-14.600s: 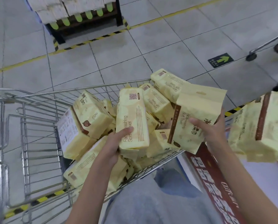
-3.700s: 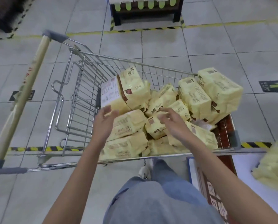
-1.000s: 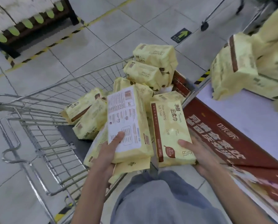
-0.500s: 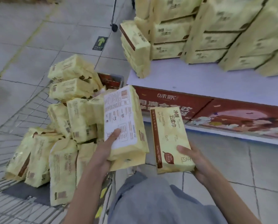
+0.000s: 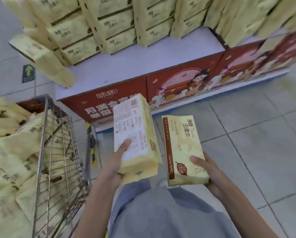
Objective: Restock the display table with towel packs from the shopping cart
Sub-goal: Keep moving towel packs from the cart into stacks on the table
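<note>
Grey floor tiles (image 5: 247, 134) ran under everything, and up at twelve o'clock sat the display table (image 5: 143, 62), its pale top carrying stacked packs (image 5: 116, 24) along the back, from eleven o'clock round to two. One leaning pack (image 5: 44, 60) slumped at the table's corner at ten o'clock. Bare tabletop showed along the front edge, so there was room to fill!

Over at eight o'clock stood the shopping cart (image 5: 57, 152), wire side towards us, and it was far from empty: a heap of cart packs (image 5: 8, 152) was piled high behind the mesh.

Centre stage, two packs were in the air. The left hand (image 5: 116, 160) gripped the white-label pack (image 5: 135, 133) by its near end, thumb laid on the printed panel, fingers hidden beneath. A yellow flap showed below it; whether that was a second pack, I could not tell. The right hand (image 5: 211, 170), at five o'clock, held the brown-striped pack (image 5: 183, 143), thumb pressed on top, fingers curled under the near end. Both packs hung over the floor, just short of the table's red front panel (image 5: 178, 79), touching neither table nor cart.

My call: mid-job. A good share was on the table, this pair was in transit, and the cart's load suggested many more trips to come.
</note>
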Tool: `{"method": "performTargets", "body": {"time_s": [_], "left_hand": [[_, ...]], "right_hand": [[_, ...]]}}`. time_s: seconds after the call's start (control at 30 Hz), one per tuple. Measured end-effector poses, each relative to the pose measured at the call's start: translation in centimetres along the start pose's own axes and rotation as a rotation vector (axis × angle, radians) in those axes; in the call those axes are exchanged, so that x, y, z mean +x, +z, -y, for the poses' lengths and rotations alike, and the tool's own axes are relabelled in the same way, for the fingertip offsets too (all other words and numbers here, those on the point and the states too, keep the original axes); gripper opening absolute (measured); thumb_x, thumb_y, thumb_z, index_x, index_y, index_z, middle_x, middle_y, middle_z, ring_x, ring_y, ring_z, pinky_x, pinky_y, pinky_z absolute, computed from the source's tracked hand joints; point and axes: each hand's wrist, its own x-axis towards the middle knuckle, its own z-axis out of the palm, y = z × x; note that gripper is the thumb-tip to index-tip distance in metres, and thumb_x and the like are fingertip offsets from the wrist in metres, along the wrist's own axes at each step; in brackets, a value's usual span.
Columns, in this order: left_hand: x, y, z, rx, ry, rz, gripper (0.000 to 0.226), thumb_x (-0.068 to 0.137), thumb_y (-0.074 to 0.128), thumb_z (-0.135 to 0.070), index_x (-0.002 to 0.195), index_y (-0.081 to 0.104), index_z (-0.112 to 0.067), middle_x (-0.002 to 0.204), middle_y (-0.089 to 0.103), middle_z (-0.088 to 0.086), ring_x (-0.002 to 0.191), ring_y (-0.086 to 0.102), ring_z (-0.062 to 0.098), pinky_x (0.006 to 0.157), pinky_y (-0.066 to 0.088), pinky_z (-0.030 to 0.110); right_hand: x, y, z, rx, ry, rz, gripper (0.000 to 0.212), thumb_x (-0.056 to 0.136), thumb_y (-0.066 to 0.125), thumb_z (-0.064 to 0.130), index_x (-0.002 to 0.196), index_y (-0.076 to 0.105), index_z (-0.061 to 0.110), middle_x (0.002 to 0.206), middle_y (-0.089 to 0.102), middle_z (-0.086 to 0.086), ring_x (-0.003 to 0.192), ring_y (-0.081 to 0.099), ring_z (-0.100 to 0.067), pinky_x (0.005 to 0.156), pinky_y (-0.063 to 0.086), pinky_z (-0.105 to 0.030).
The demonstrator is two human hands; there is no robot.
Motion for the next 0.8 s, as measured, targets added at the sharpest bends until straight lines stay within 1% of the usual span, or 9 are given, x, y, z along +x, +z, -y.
{"method": "performTargets", "body": {"time_s": [0.03, 0.1, 0.13, 0.2, 0.27, 0.37, 0.53, 0.7, 0.8], "left_hand": [[0.1, 0.8, 0.5, 0.006, -0.013, 0.009, 0.047, 0.061, 0.071, -0.041, 0.103, 0.067, -0.019, 0.095, 0.075, 0.007, 0.075, 0.073, 0.026, 0.05, 0.056, 0.037], [0.5, 2.2, 1.2, 0.017, -0.036, 0.022, 0.048, 0.061, 0.072, -0.04, 0.102, 0.067, -0.017, 0.095, 0.075, 0.009, 0.075, 0.073, 0.027, 0.051, 0.057, 0.038], [0.8, 2.8, 1.4, 0.028, -0.047, 0.018, 0.048, 0.06, 0.072, -0.039, 0.102, 0.067, -0.016, 0.094, 0.075, 0.009, 0.075, 0.073, 0.027, 0.052, 0.057, 0.039], [1.5, 3.9, 1.6, 0.04, -0.068, 0.009, 0.047, 0.059, 0.073, -0.038, 0.1, 0.067, -0.015, 0.092, 0.075, 0.01, 0.073, 0.073, 0.028, 0.051, 0.057, 0.04], [2.5, 5.0, 1.4, 0.05, -0.096, 0.004, 0.048, 0.056, 0.075, -0.037, 0.098, 0.067, -0.015, 0.09, 0.075, 0.011, 0.071, 0.073, 0.029, 0.048, 0.056, 0.041], [4.5, 6.8, 0.9, 0.075, -0.121, 0.002, 0.05, 0.054, 0.077, -0.038, 0.097, 0.067, -0.014, 0.09, 0.075, 0.012, 0.07, 0.073, 0.031, 0.048, 0.055, 0.043], [9.1, 11.4, -1.4, 0.101, -0.171, 0.017, 0.056, 0.053, 0.078, -0.04, 0.102, 0.066, -0.016, 0.094, 0.075, 0.013, 0.073, 0.073, 0.032, 0.05, 0.056, 0.042], [14.2, 17.5, -5.3, 0.116, -0.177, 0.043, 0.056, 0.051, 0.079, -0.04, 0.1, 0.067, -0.016, 0.095, 0.075, 0.012, 0.076, 0.073, 0.03, 0.053, 0.057, 0.04], [17.4, 21.3, -8.2, 0.18, -0.139, 0.081, 0.059, 0.052, 0.079, -0.04, 0.105, 0.066, -0.016, 0.1, 0.074, 0.011, 0.083, 0.073, 0.029, 0.062, 0.059, 0.042]], "right_hand": [[-0.3, -0.9, 0.0, 0.017, -0.007, -0.018, 0.077, 0.062, 0.081, 0.018, 0.131, 0.047, 0.019, 0.111, 0.07, -0.011, 0.094, 0.069, -0.032, 0.064, 0.057, -0.039], [-0.6, -2.3, 0.2, 0.046, -0.029, -0.053, 0.074, 0.061, 0.079, 0.02, 0.129, 0.048, 0.018, 0.109, 0.071, -0.011, 0.092, 0.07, -0.031, 0.065, 0.057, -0.039], [-0.6, -2.9, 0.4, 0.059, -0.041, -0.065, 0.074, 0.061, 0.078, 0.02, 0.129, 0.048, 0.018, 0.109, 0.071, -0.011, 0.093, 0.07, -0.031, 0.068, 0.057, -0.04], [-0.2, -4.0, 1.2, 0.086, -0.067, -0.082, 0.074, 0.064, 0.079, 0.018, 0.13, 0.047, 0.018, 0.112, 0.07, -0.011, 0.098, 0.068, -0.033, 0.079, 0.055, -0.046], [0.6, -5.1, 2.5, 0.113, -0.088, -0.109, 0.07, 0.066, 0.071, 0.022, 0.132, 0.047, 0.018, 0.115, 0.069, -0.011, 0.103, 0.065, -0.036, 0.088, 0.051, -0.052], [2.6, -6.5, 5.3, 0.126, -0.11, -0.128, 0.07, 0.068, 0.069, 0.023, 0.134, 0.046, 0.017, 0.118, 0.067, -0.012, 0.109, 0.062, -0.038, 0.096, 0.045, -0.057], [7.2, -8.7, 11.2, 0.132, -0.136, -0.153, 0.071, 0.067, 0.069, 0.023, 0.134, 0.046, 0.018, 0.119, 0.066, -0.012, 0.109, 0.062, -0.038, 0.095, 0.045, -0.056], [11.3, -10.6, 17.6, 0.14, -0.149, -0.164, 0.071, 0.067, 0.069, 0.022, 0.134, 0.047, 0.017, 0.118, 0.067, -0.013, 0.108, 0.062, -0.039, 0.086, 0.049, -0.049], [12.9, -11.8, 20.3, 0.16, -0.165, -0.182, 0.072, 0.067, 0.07, 0.02, 0.134, 0.046, 0.019, 0.118, 0.067, -0.014, 0.109, 0.061, -0.04, 0.09, 0.047, -0.053]]}}
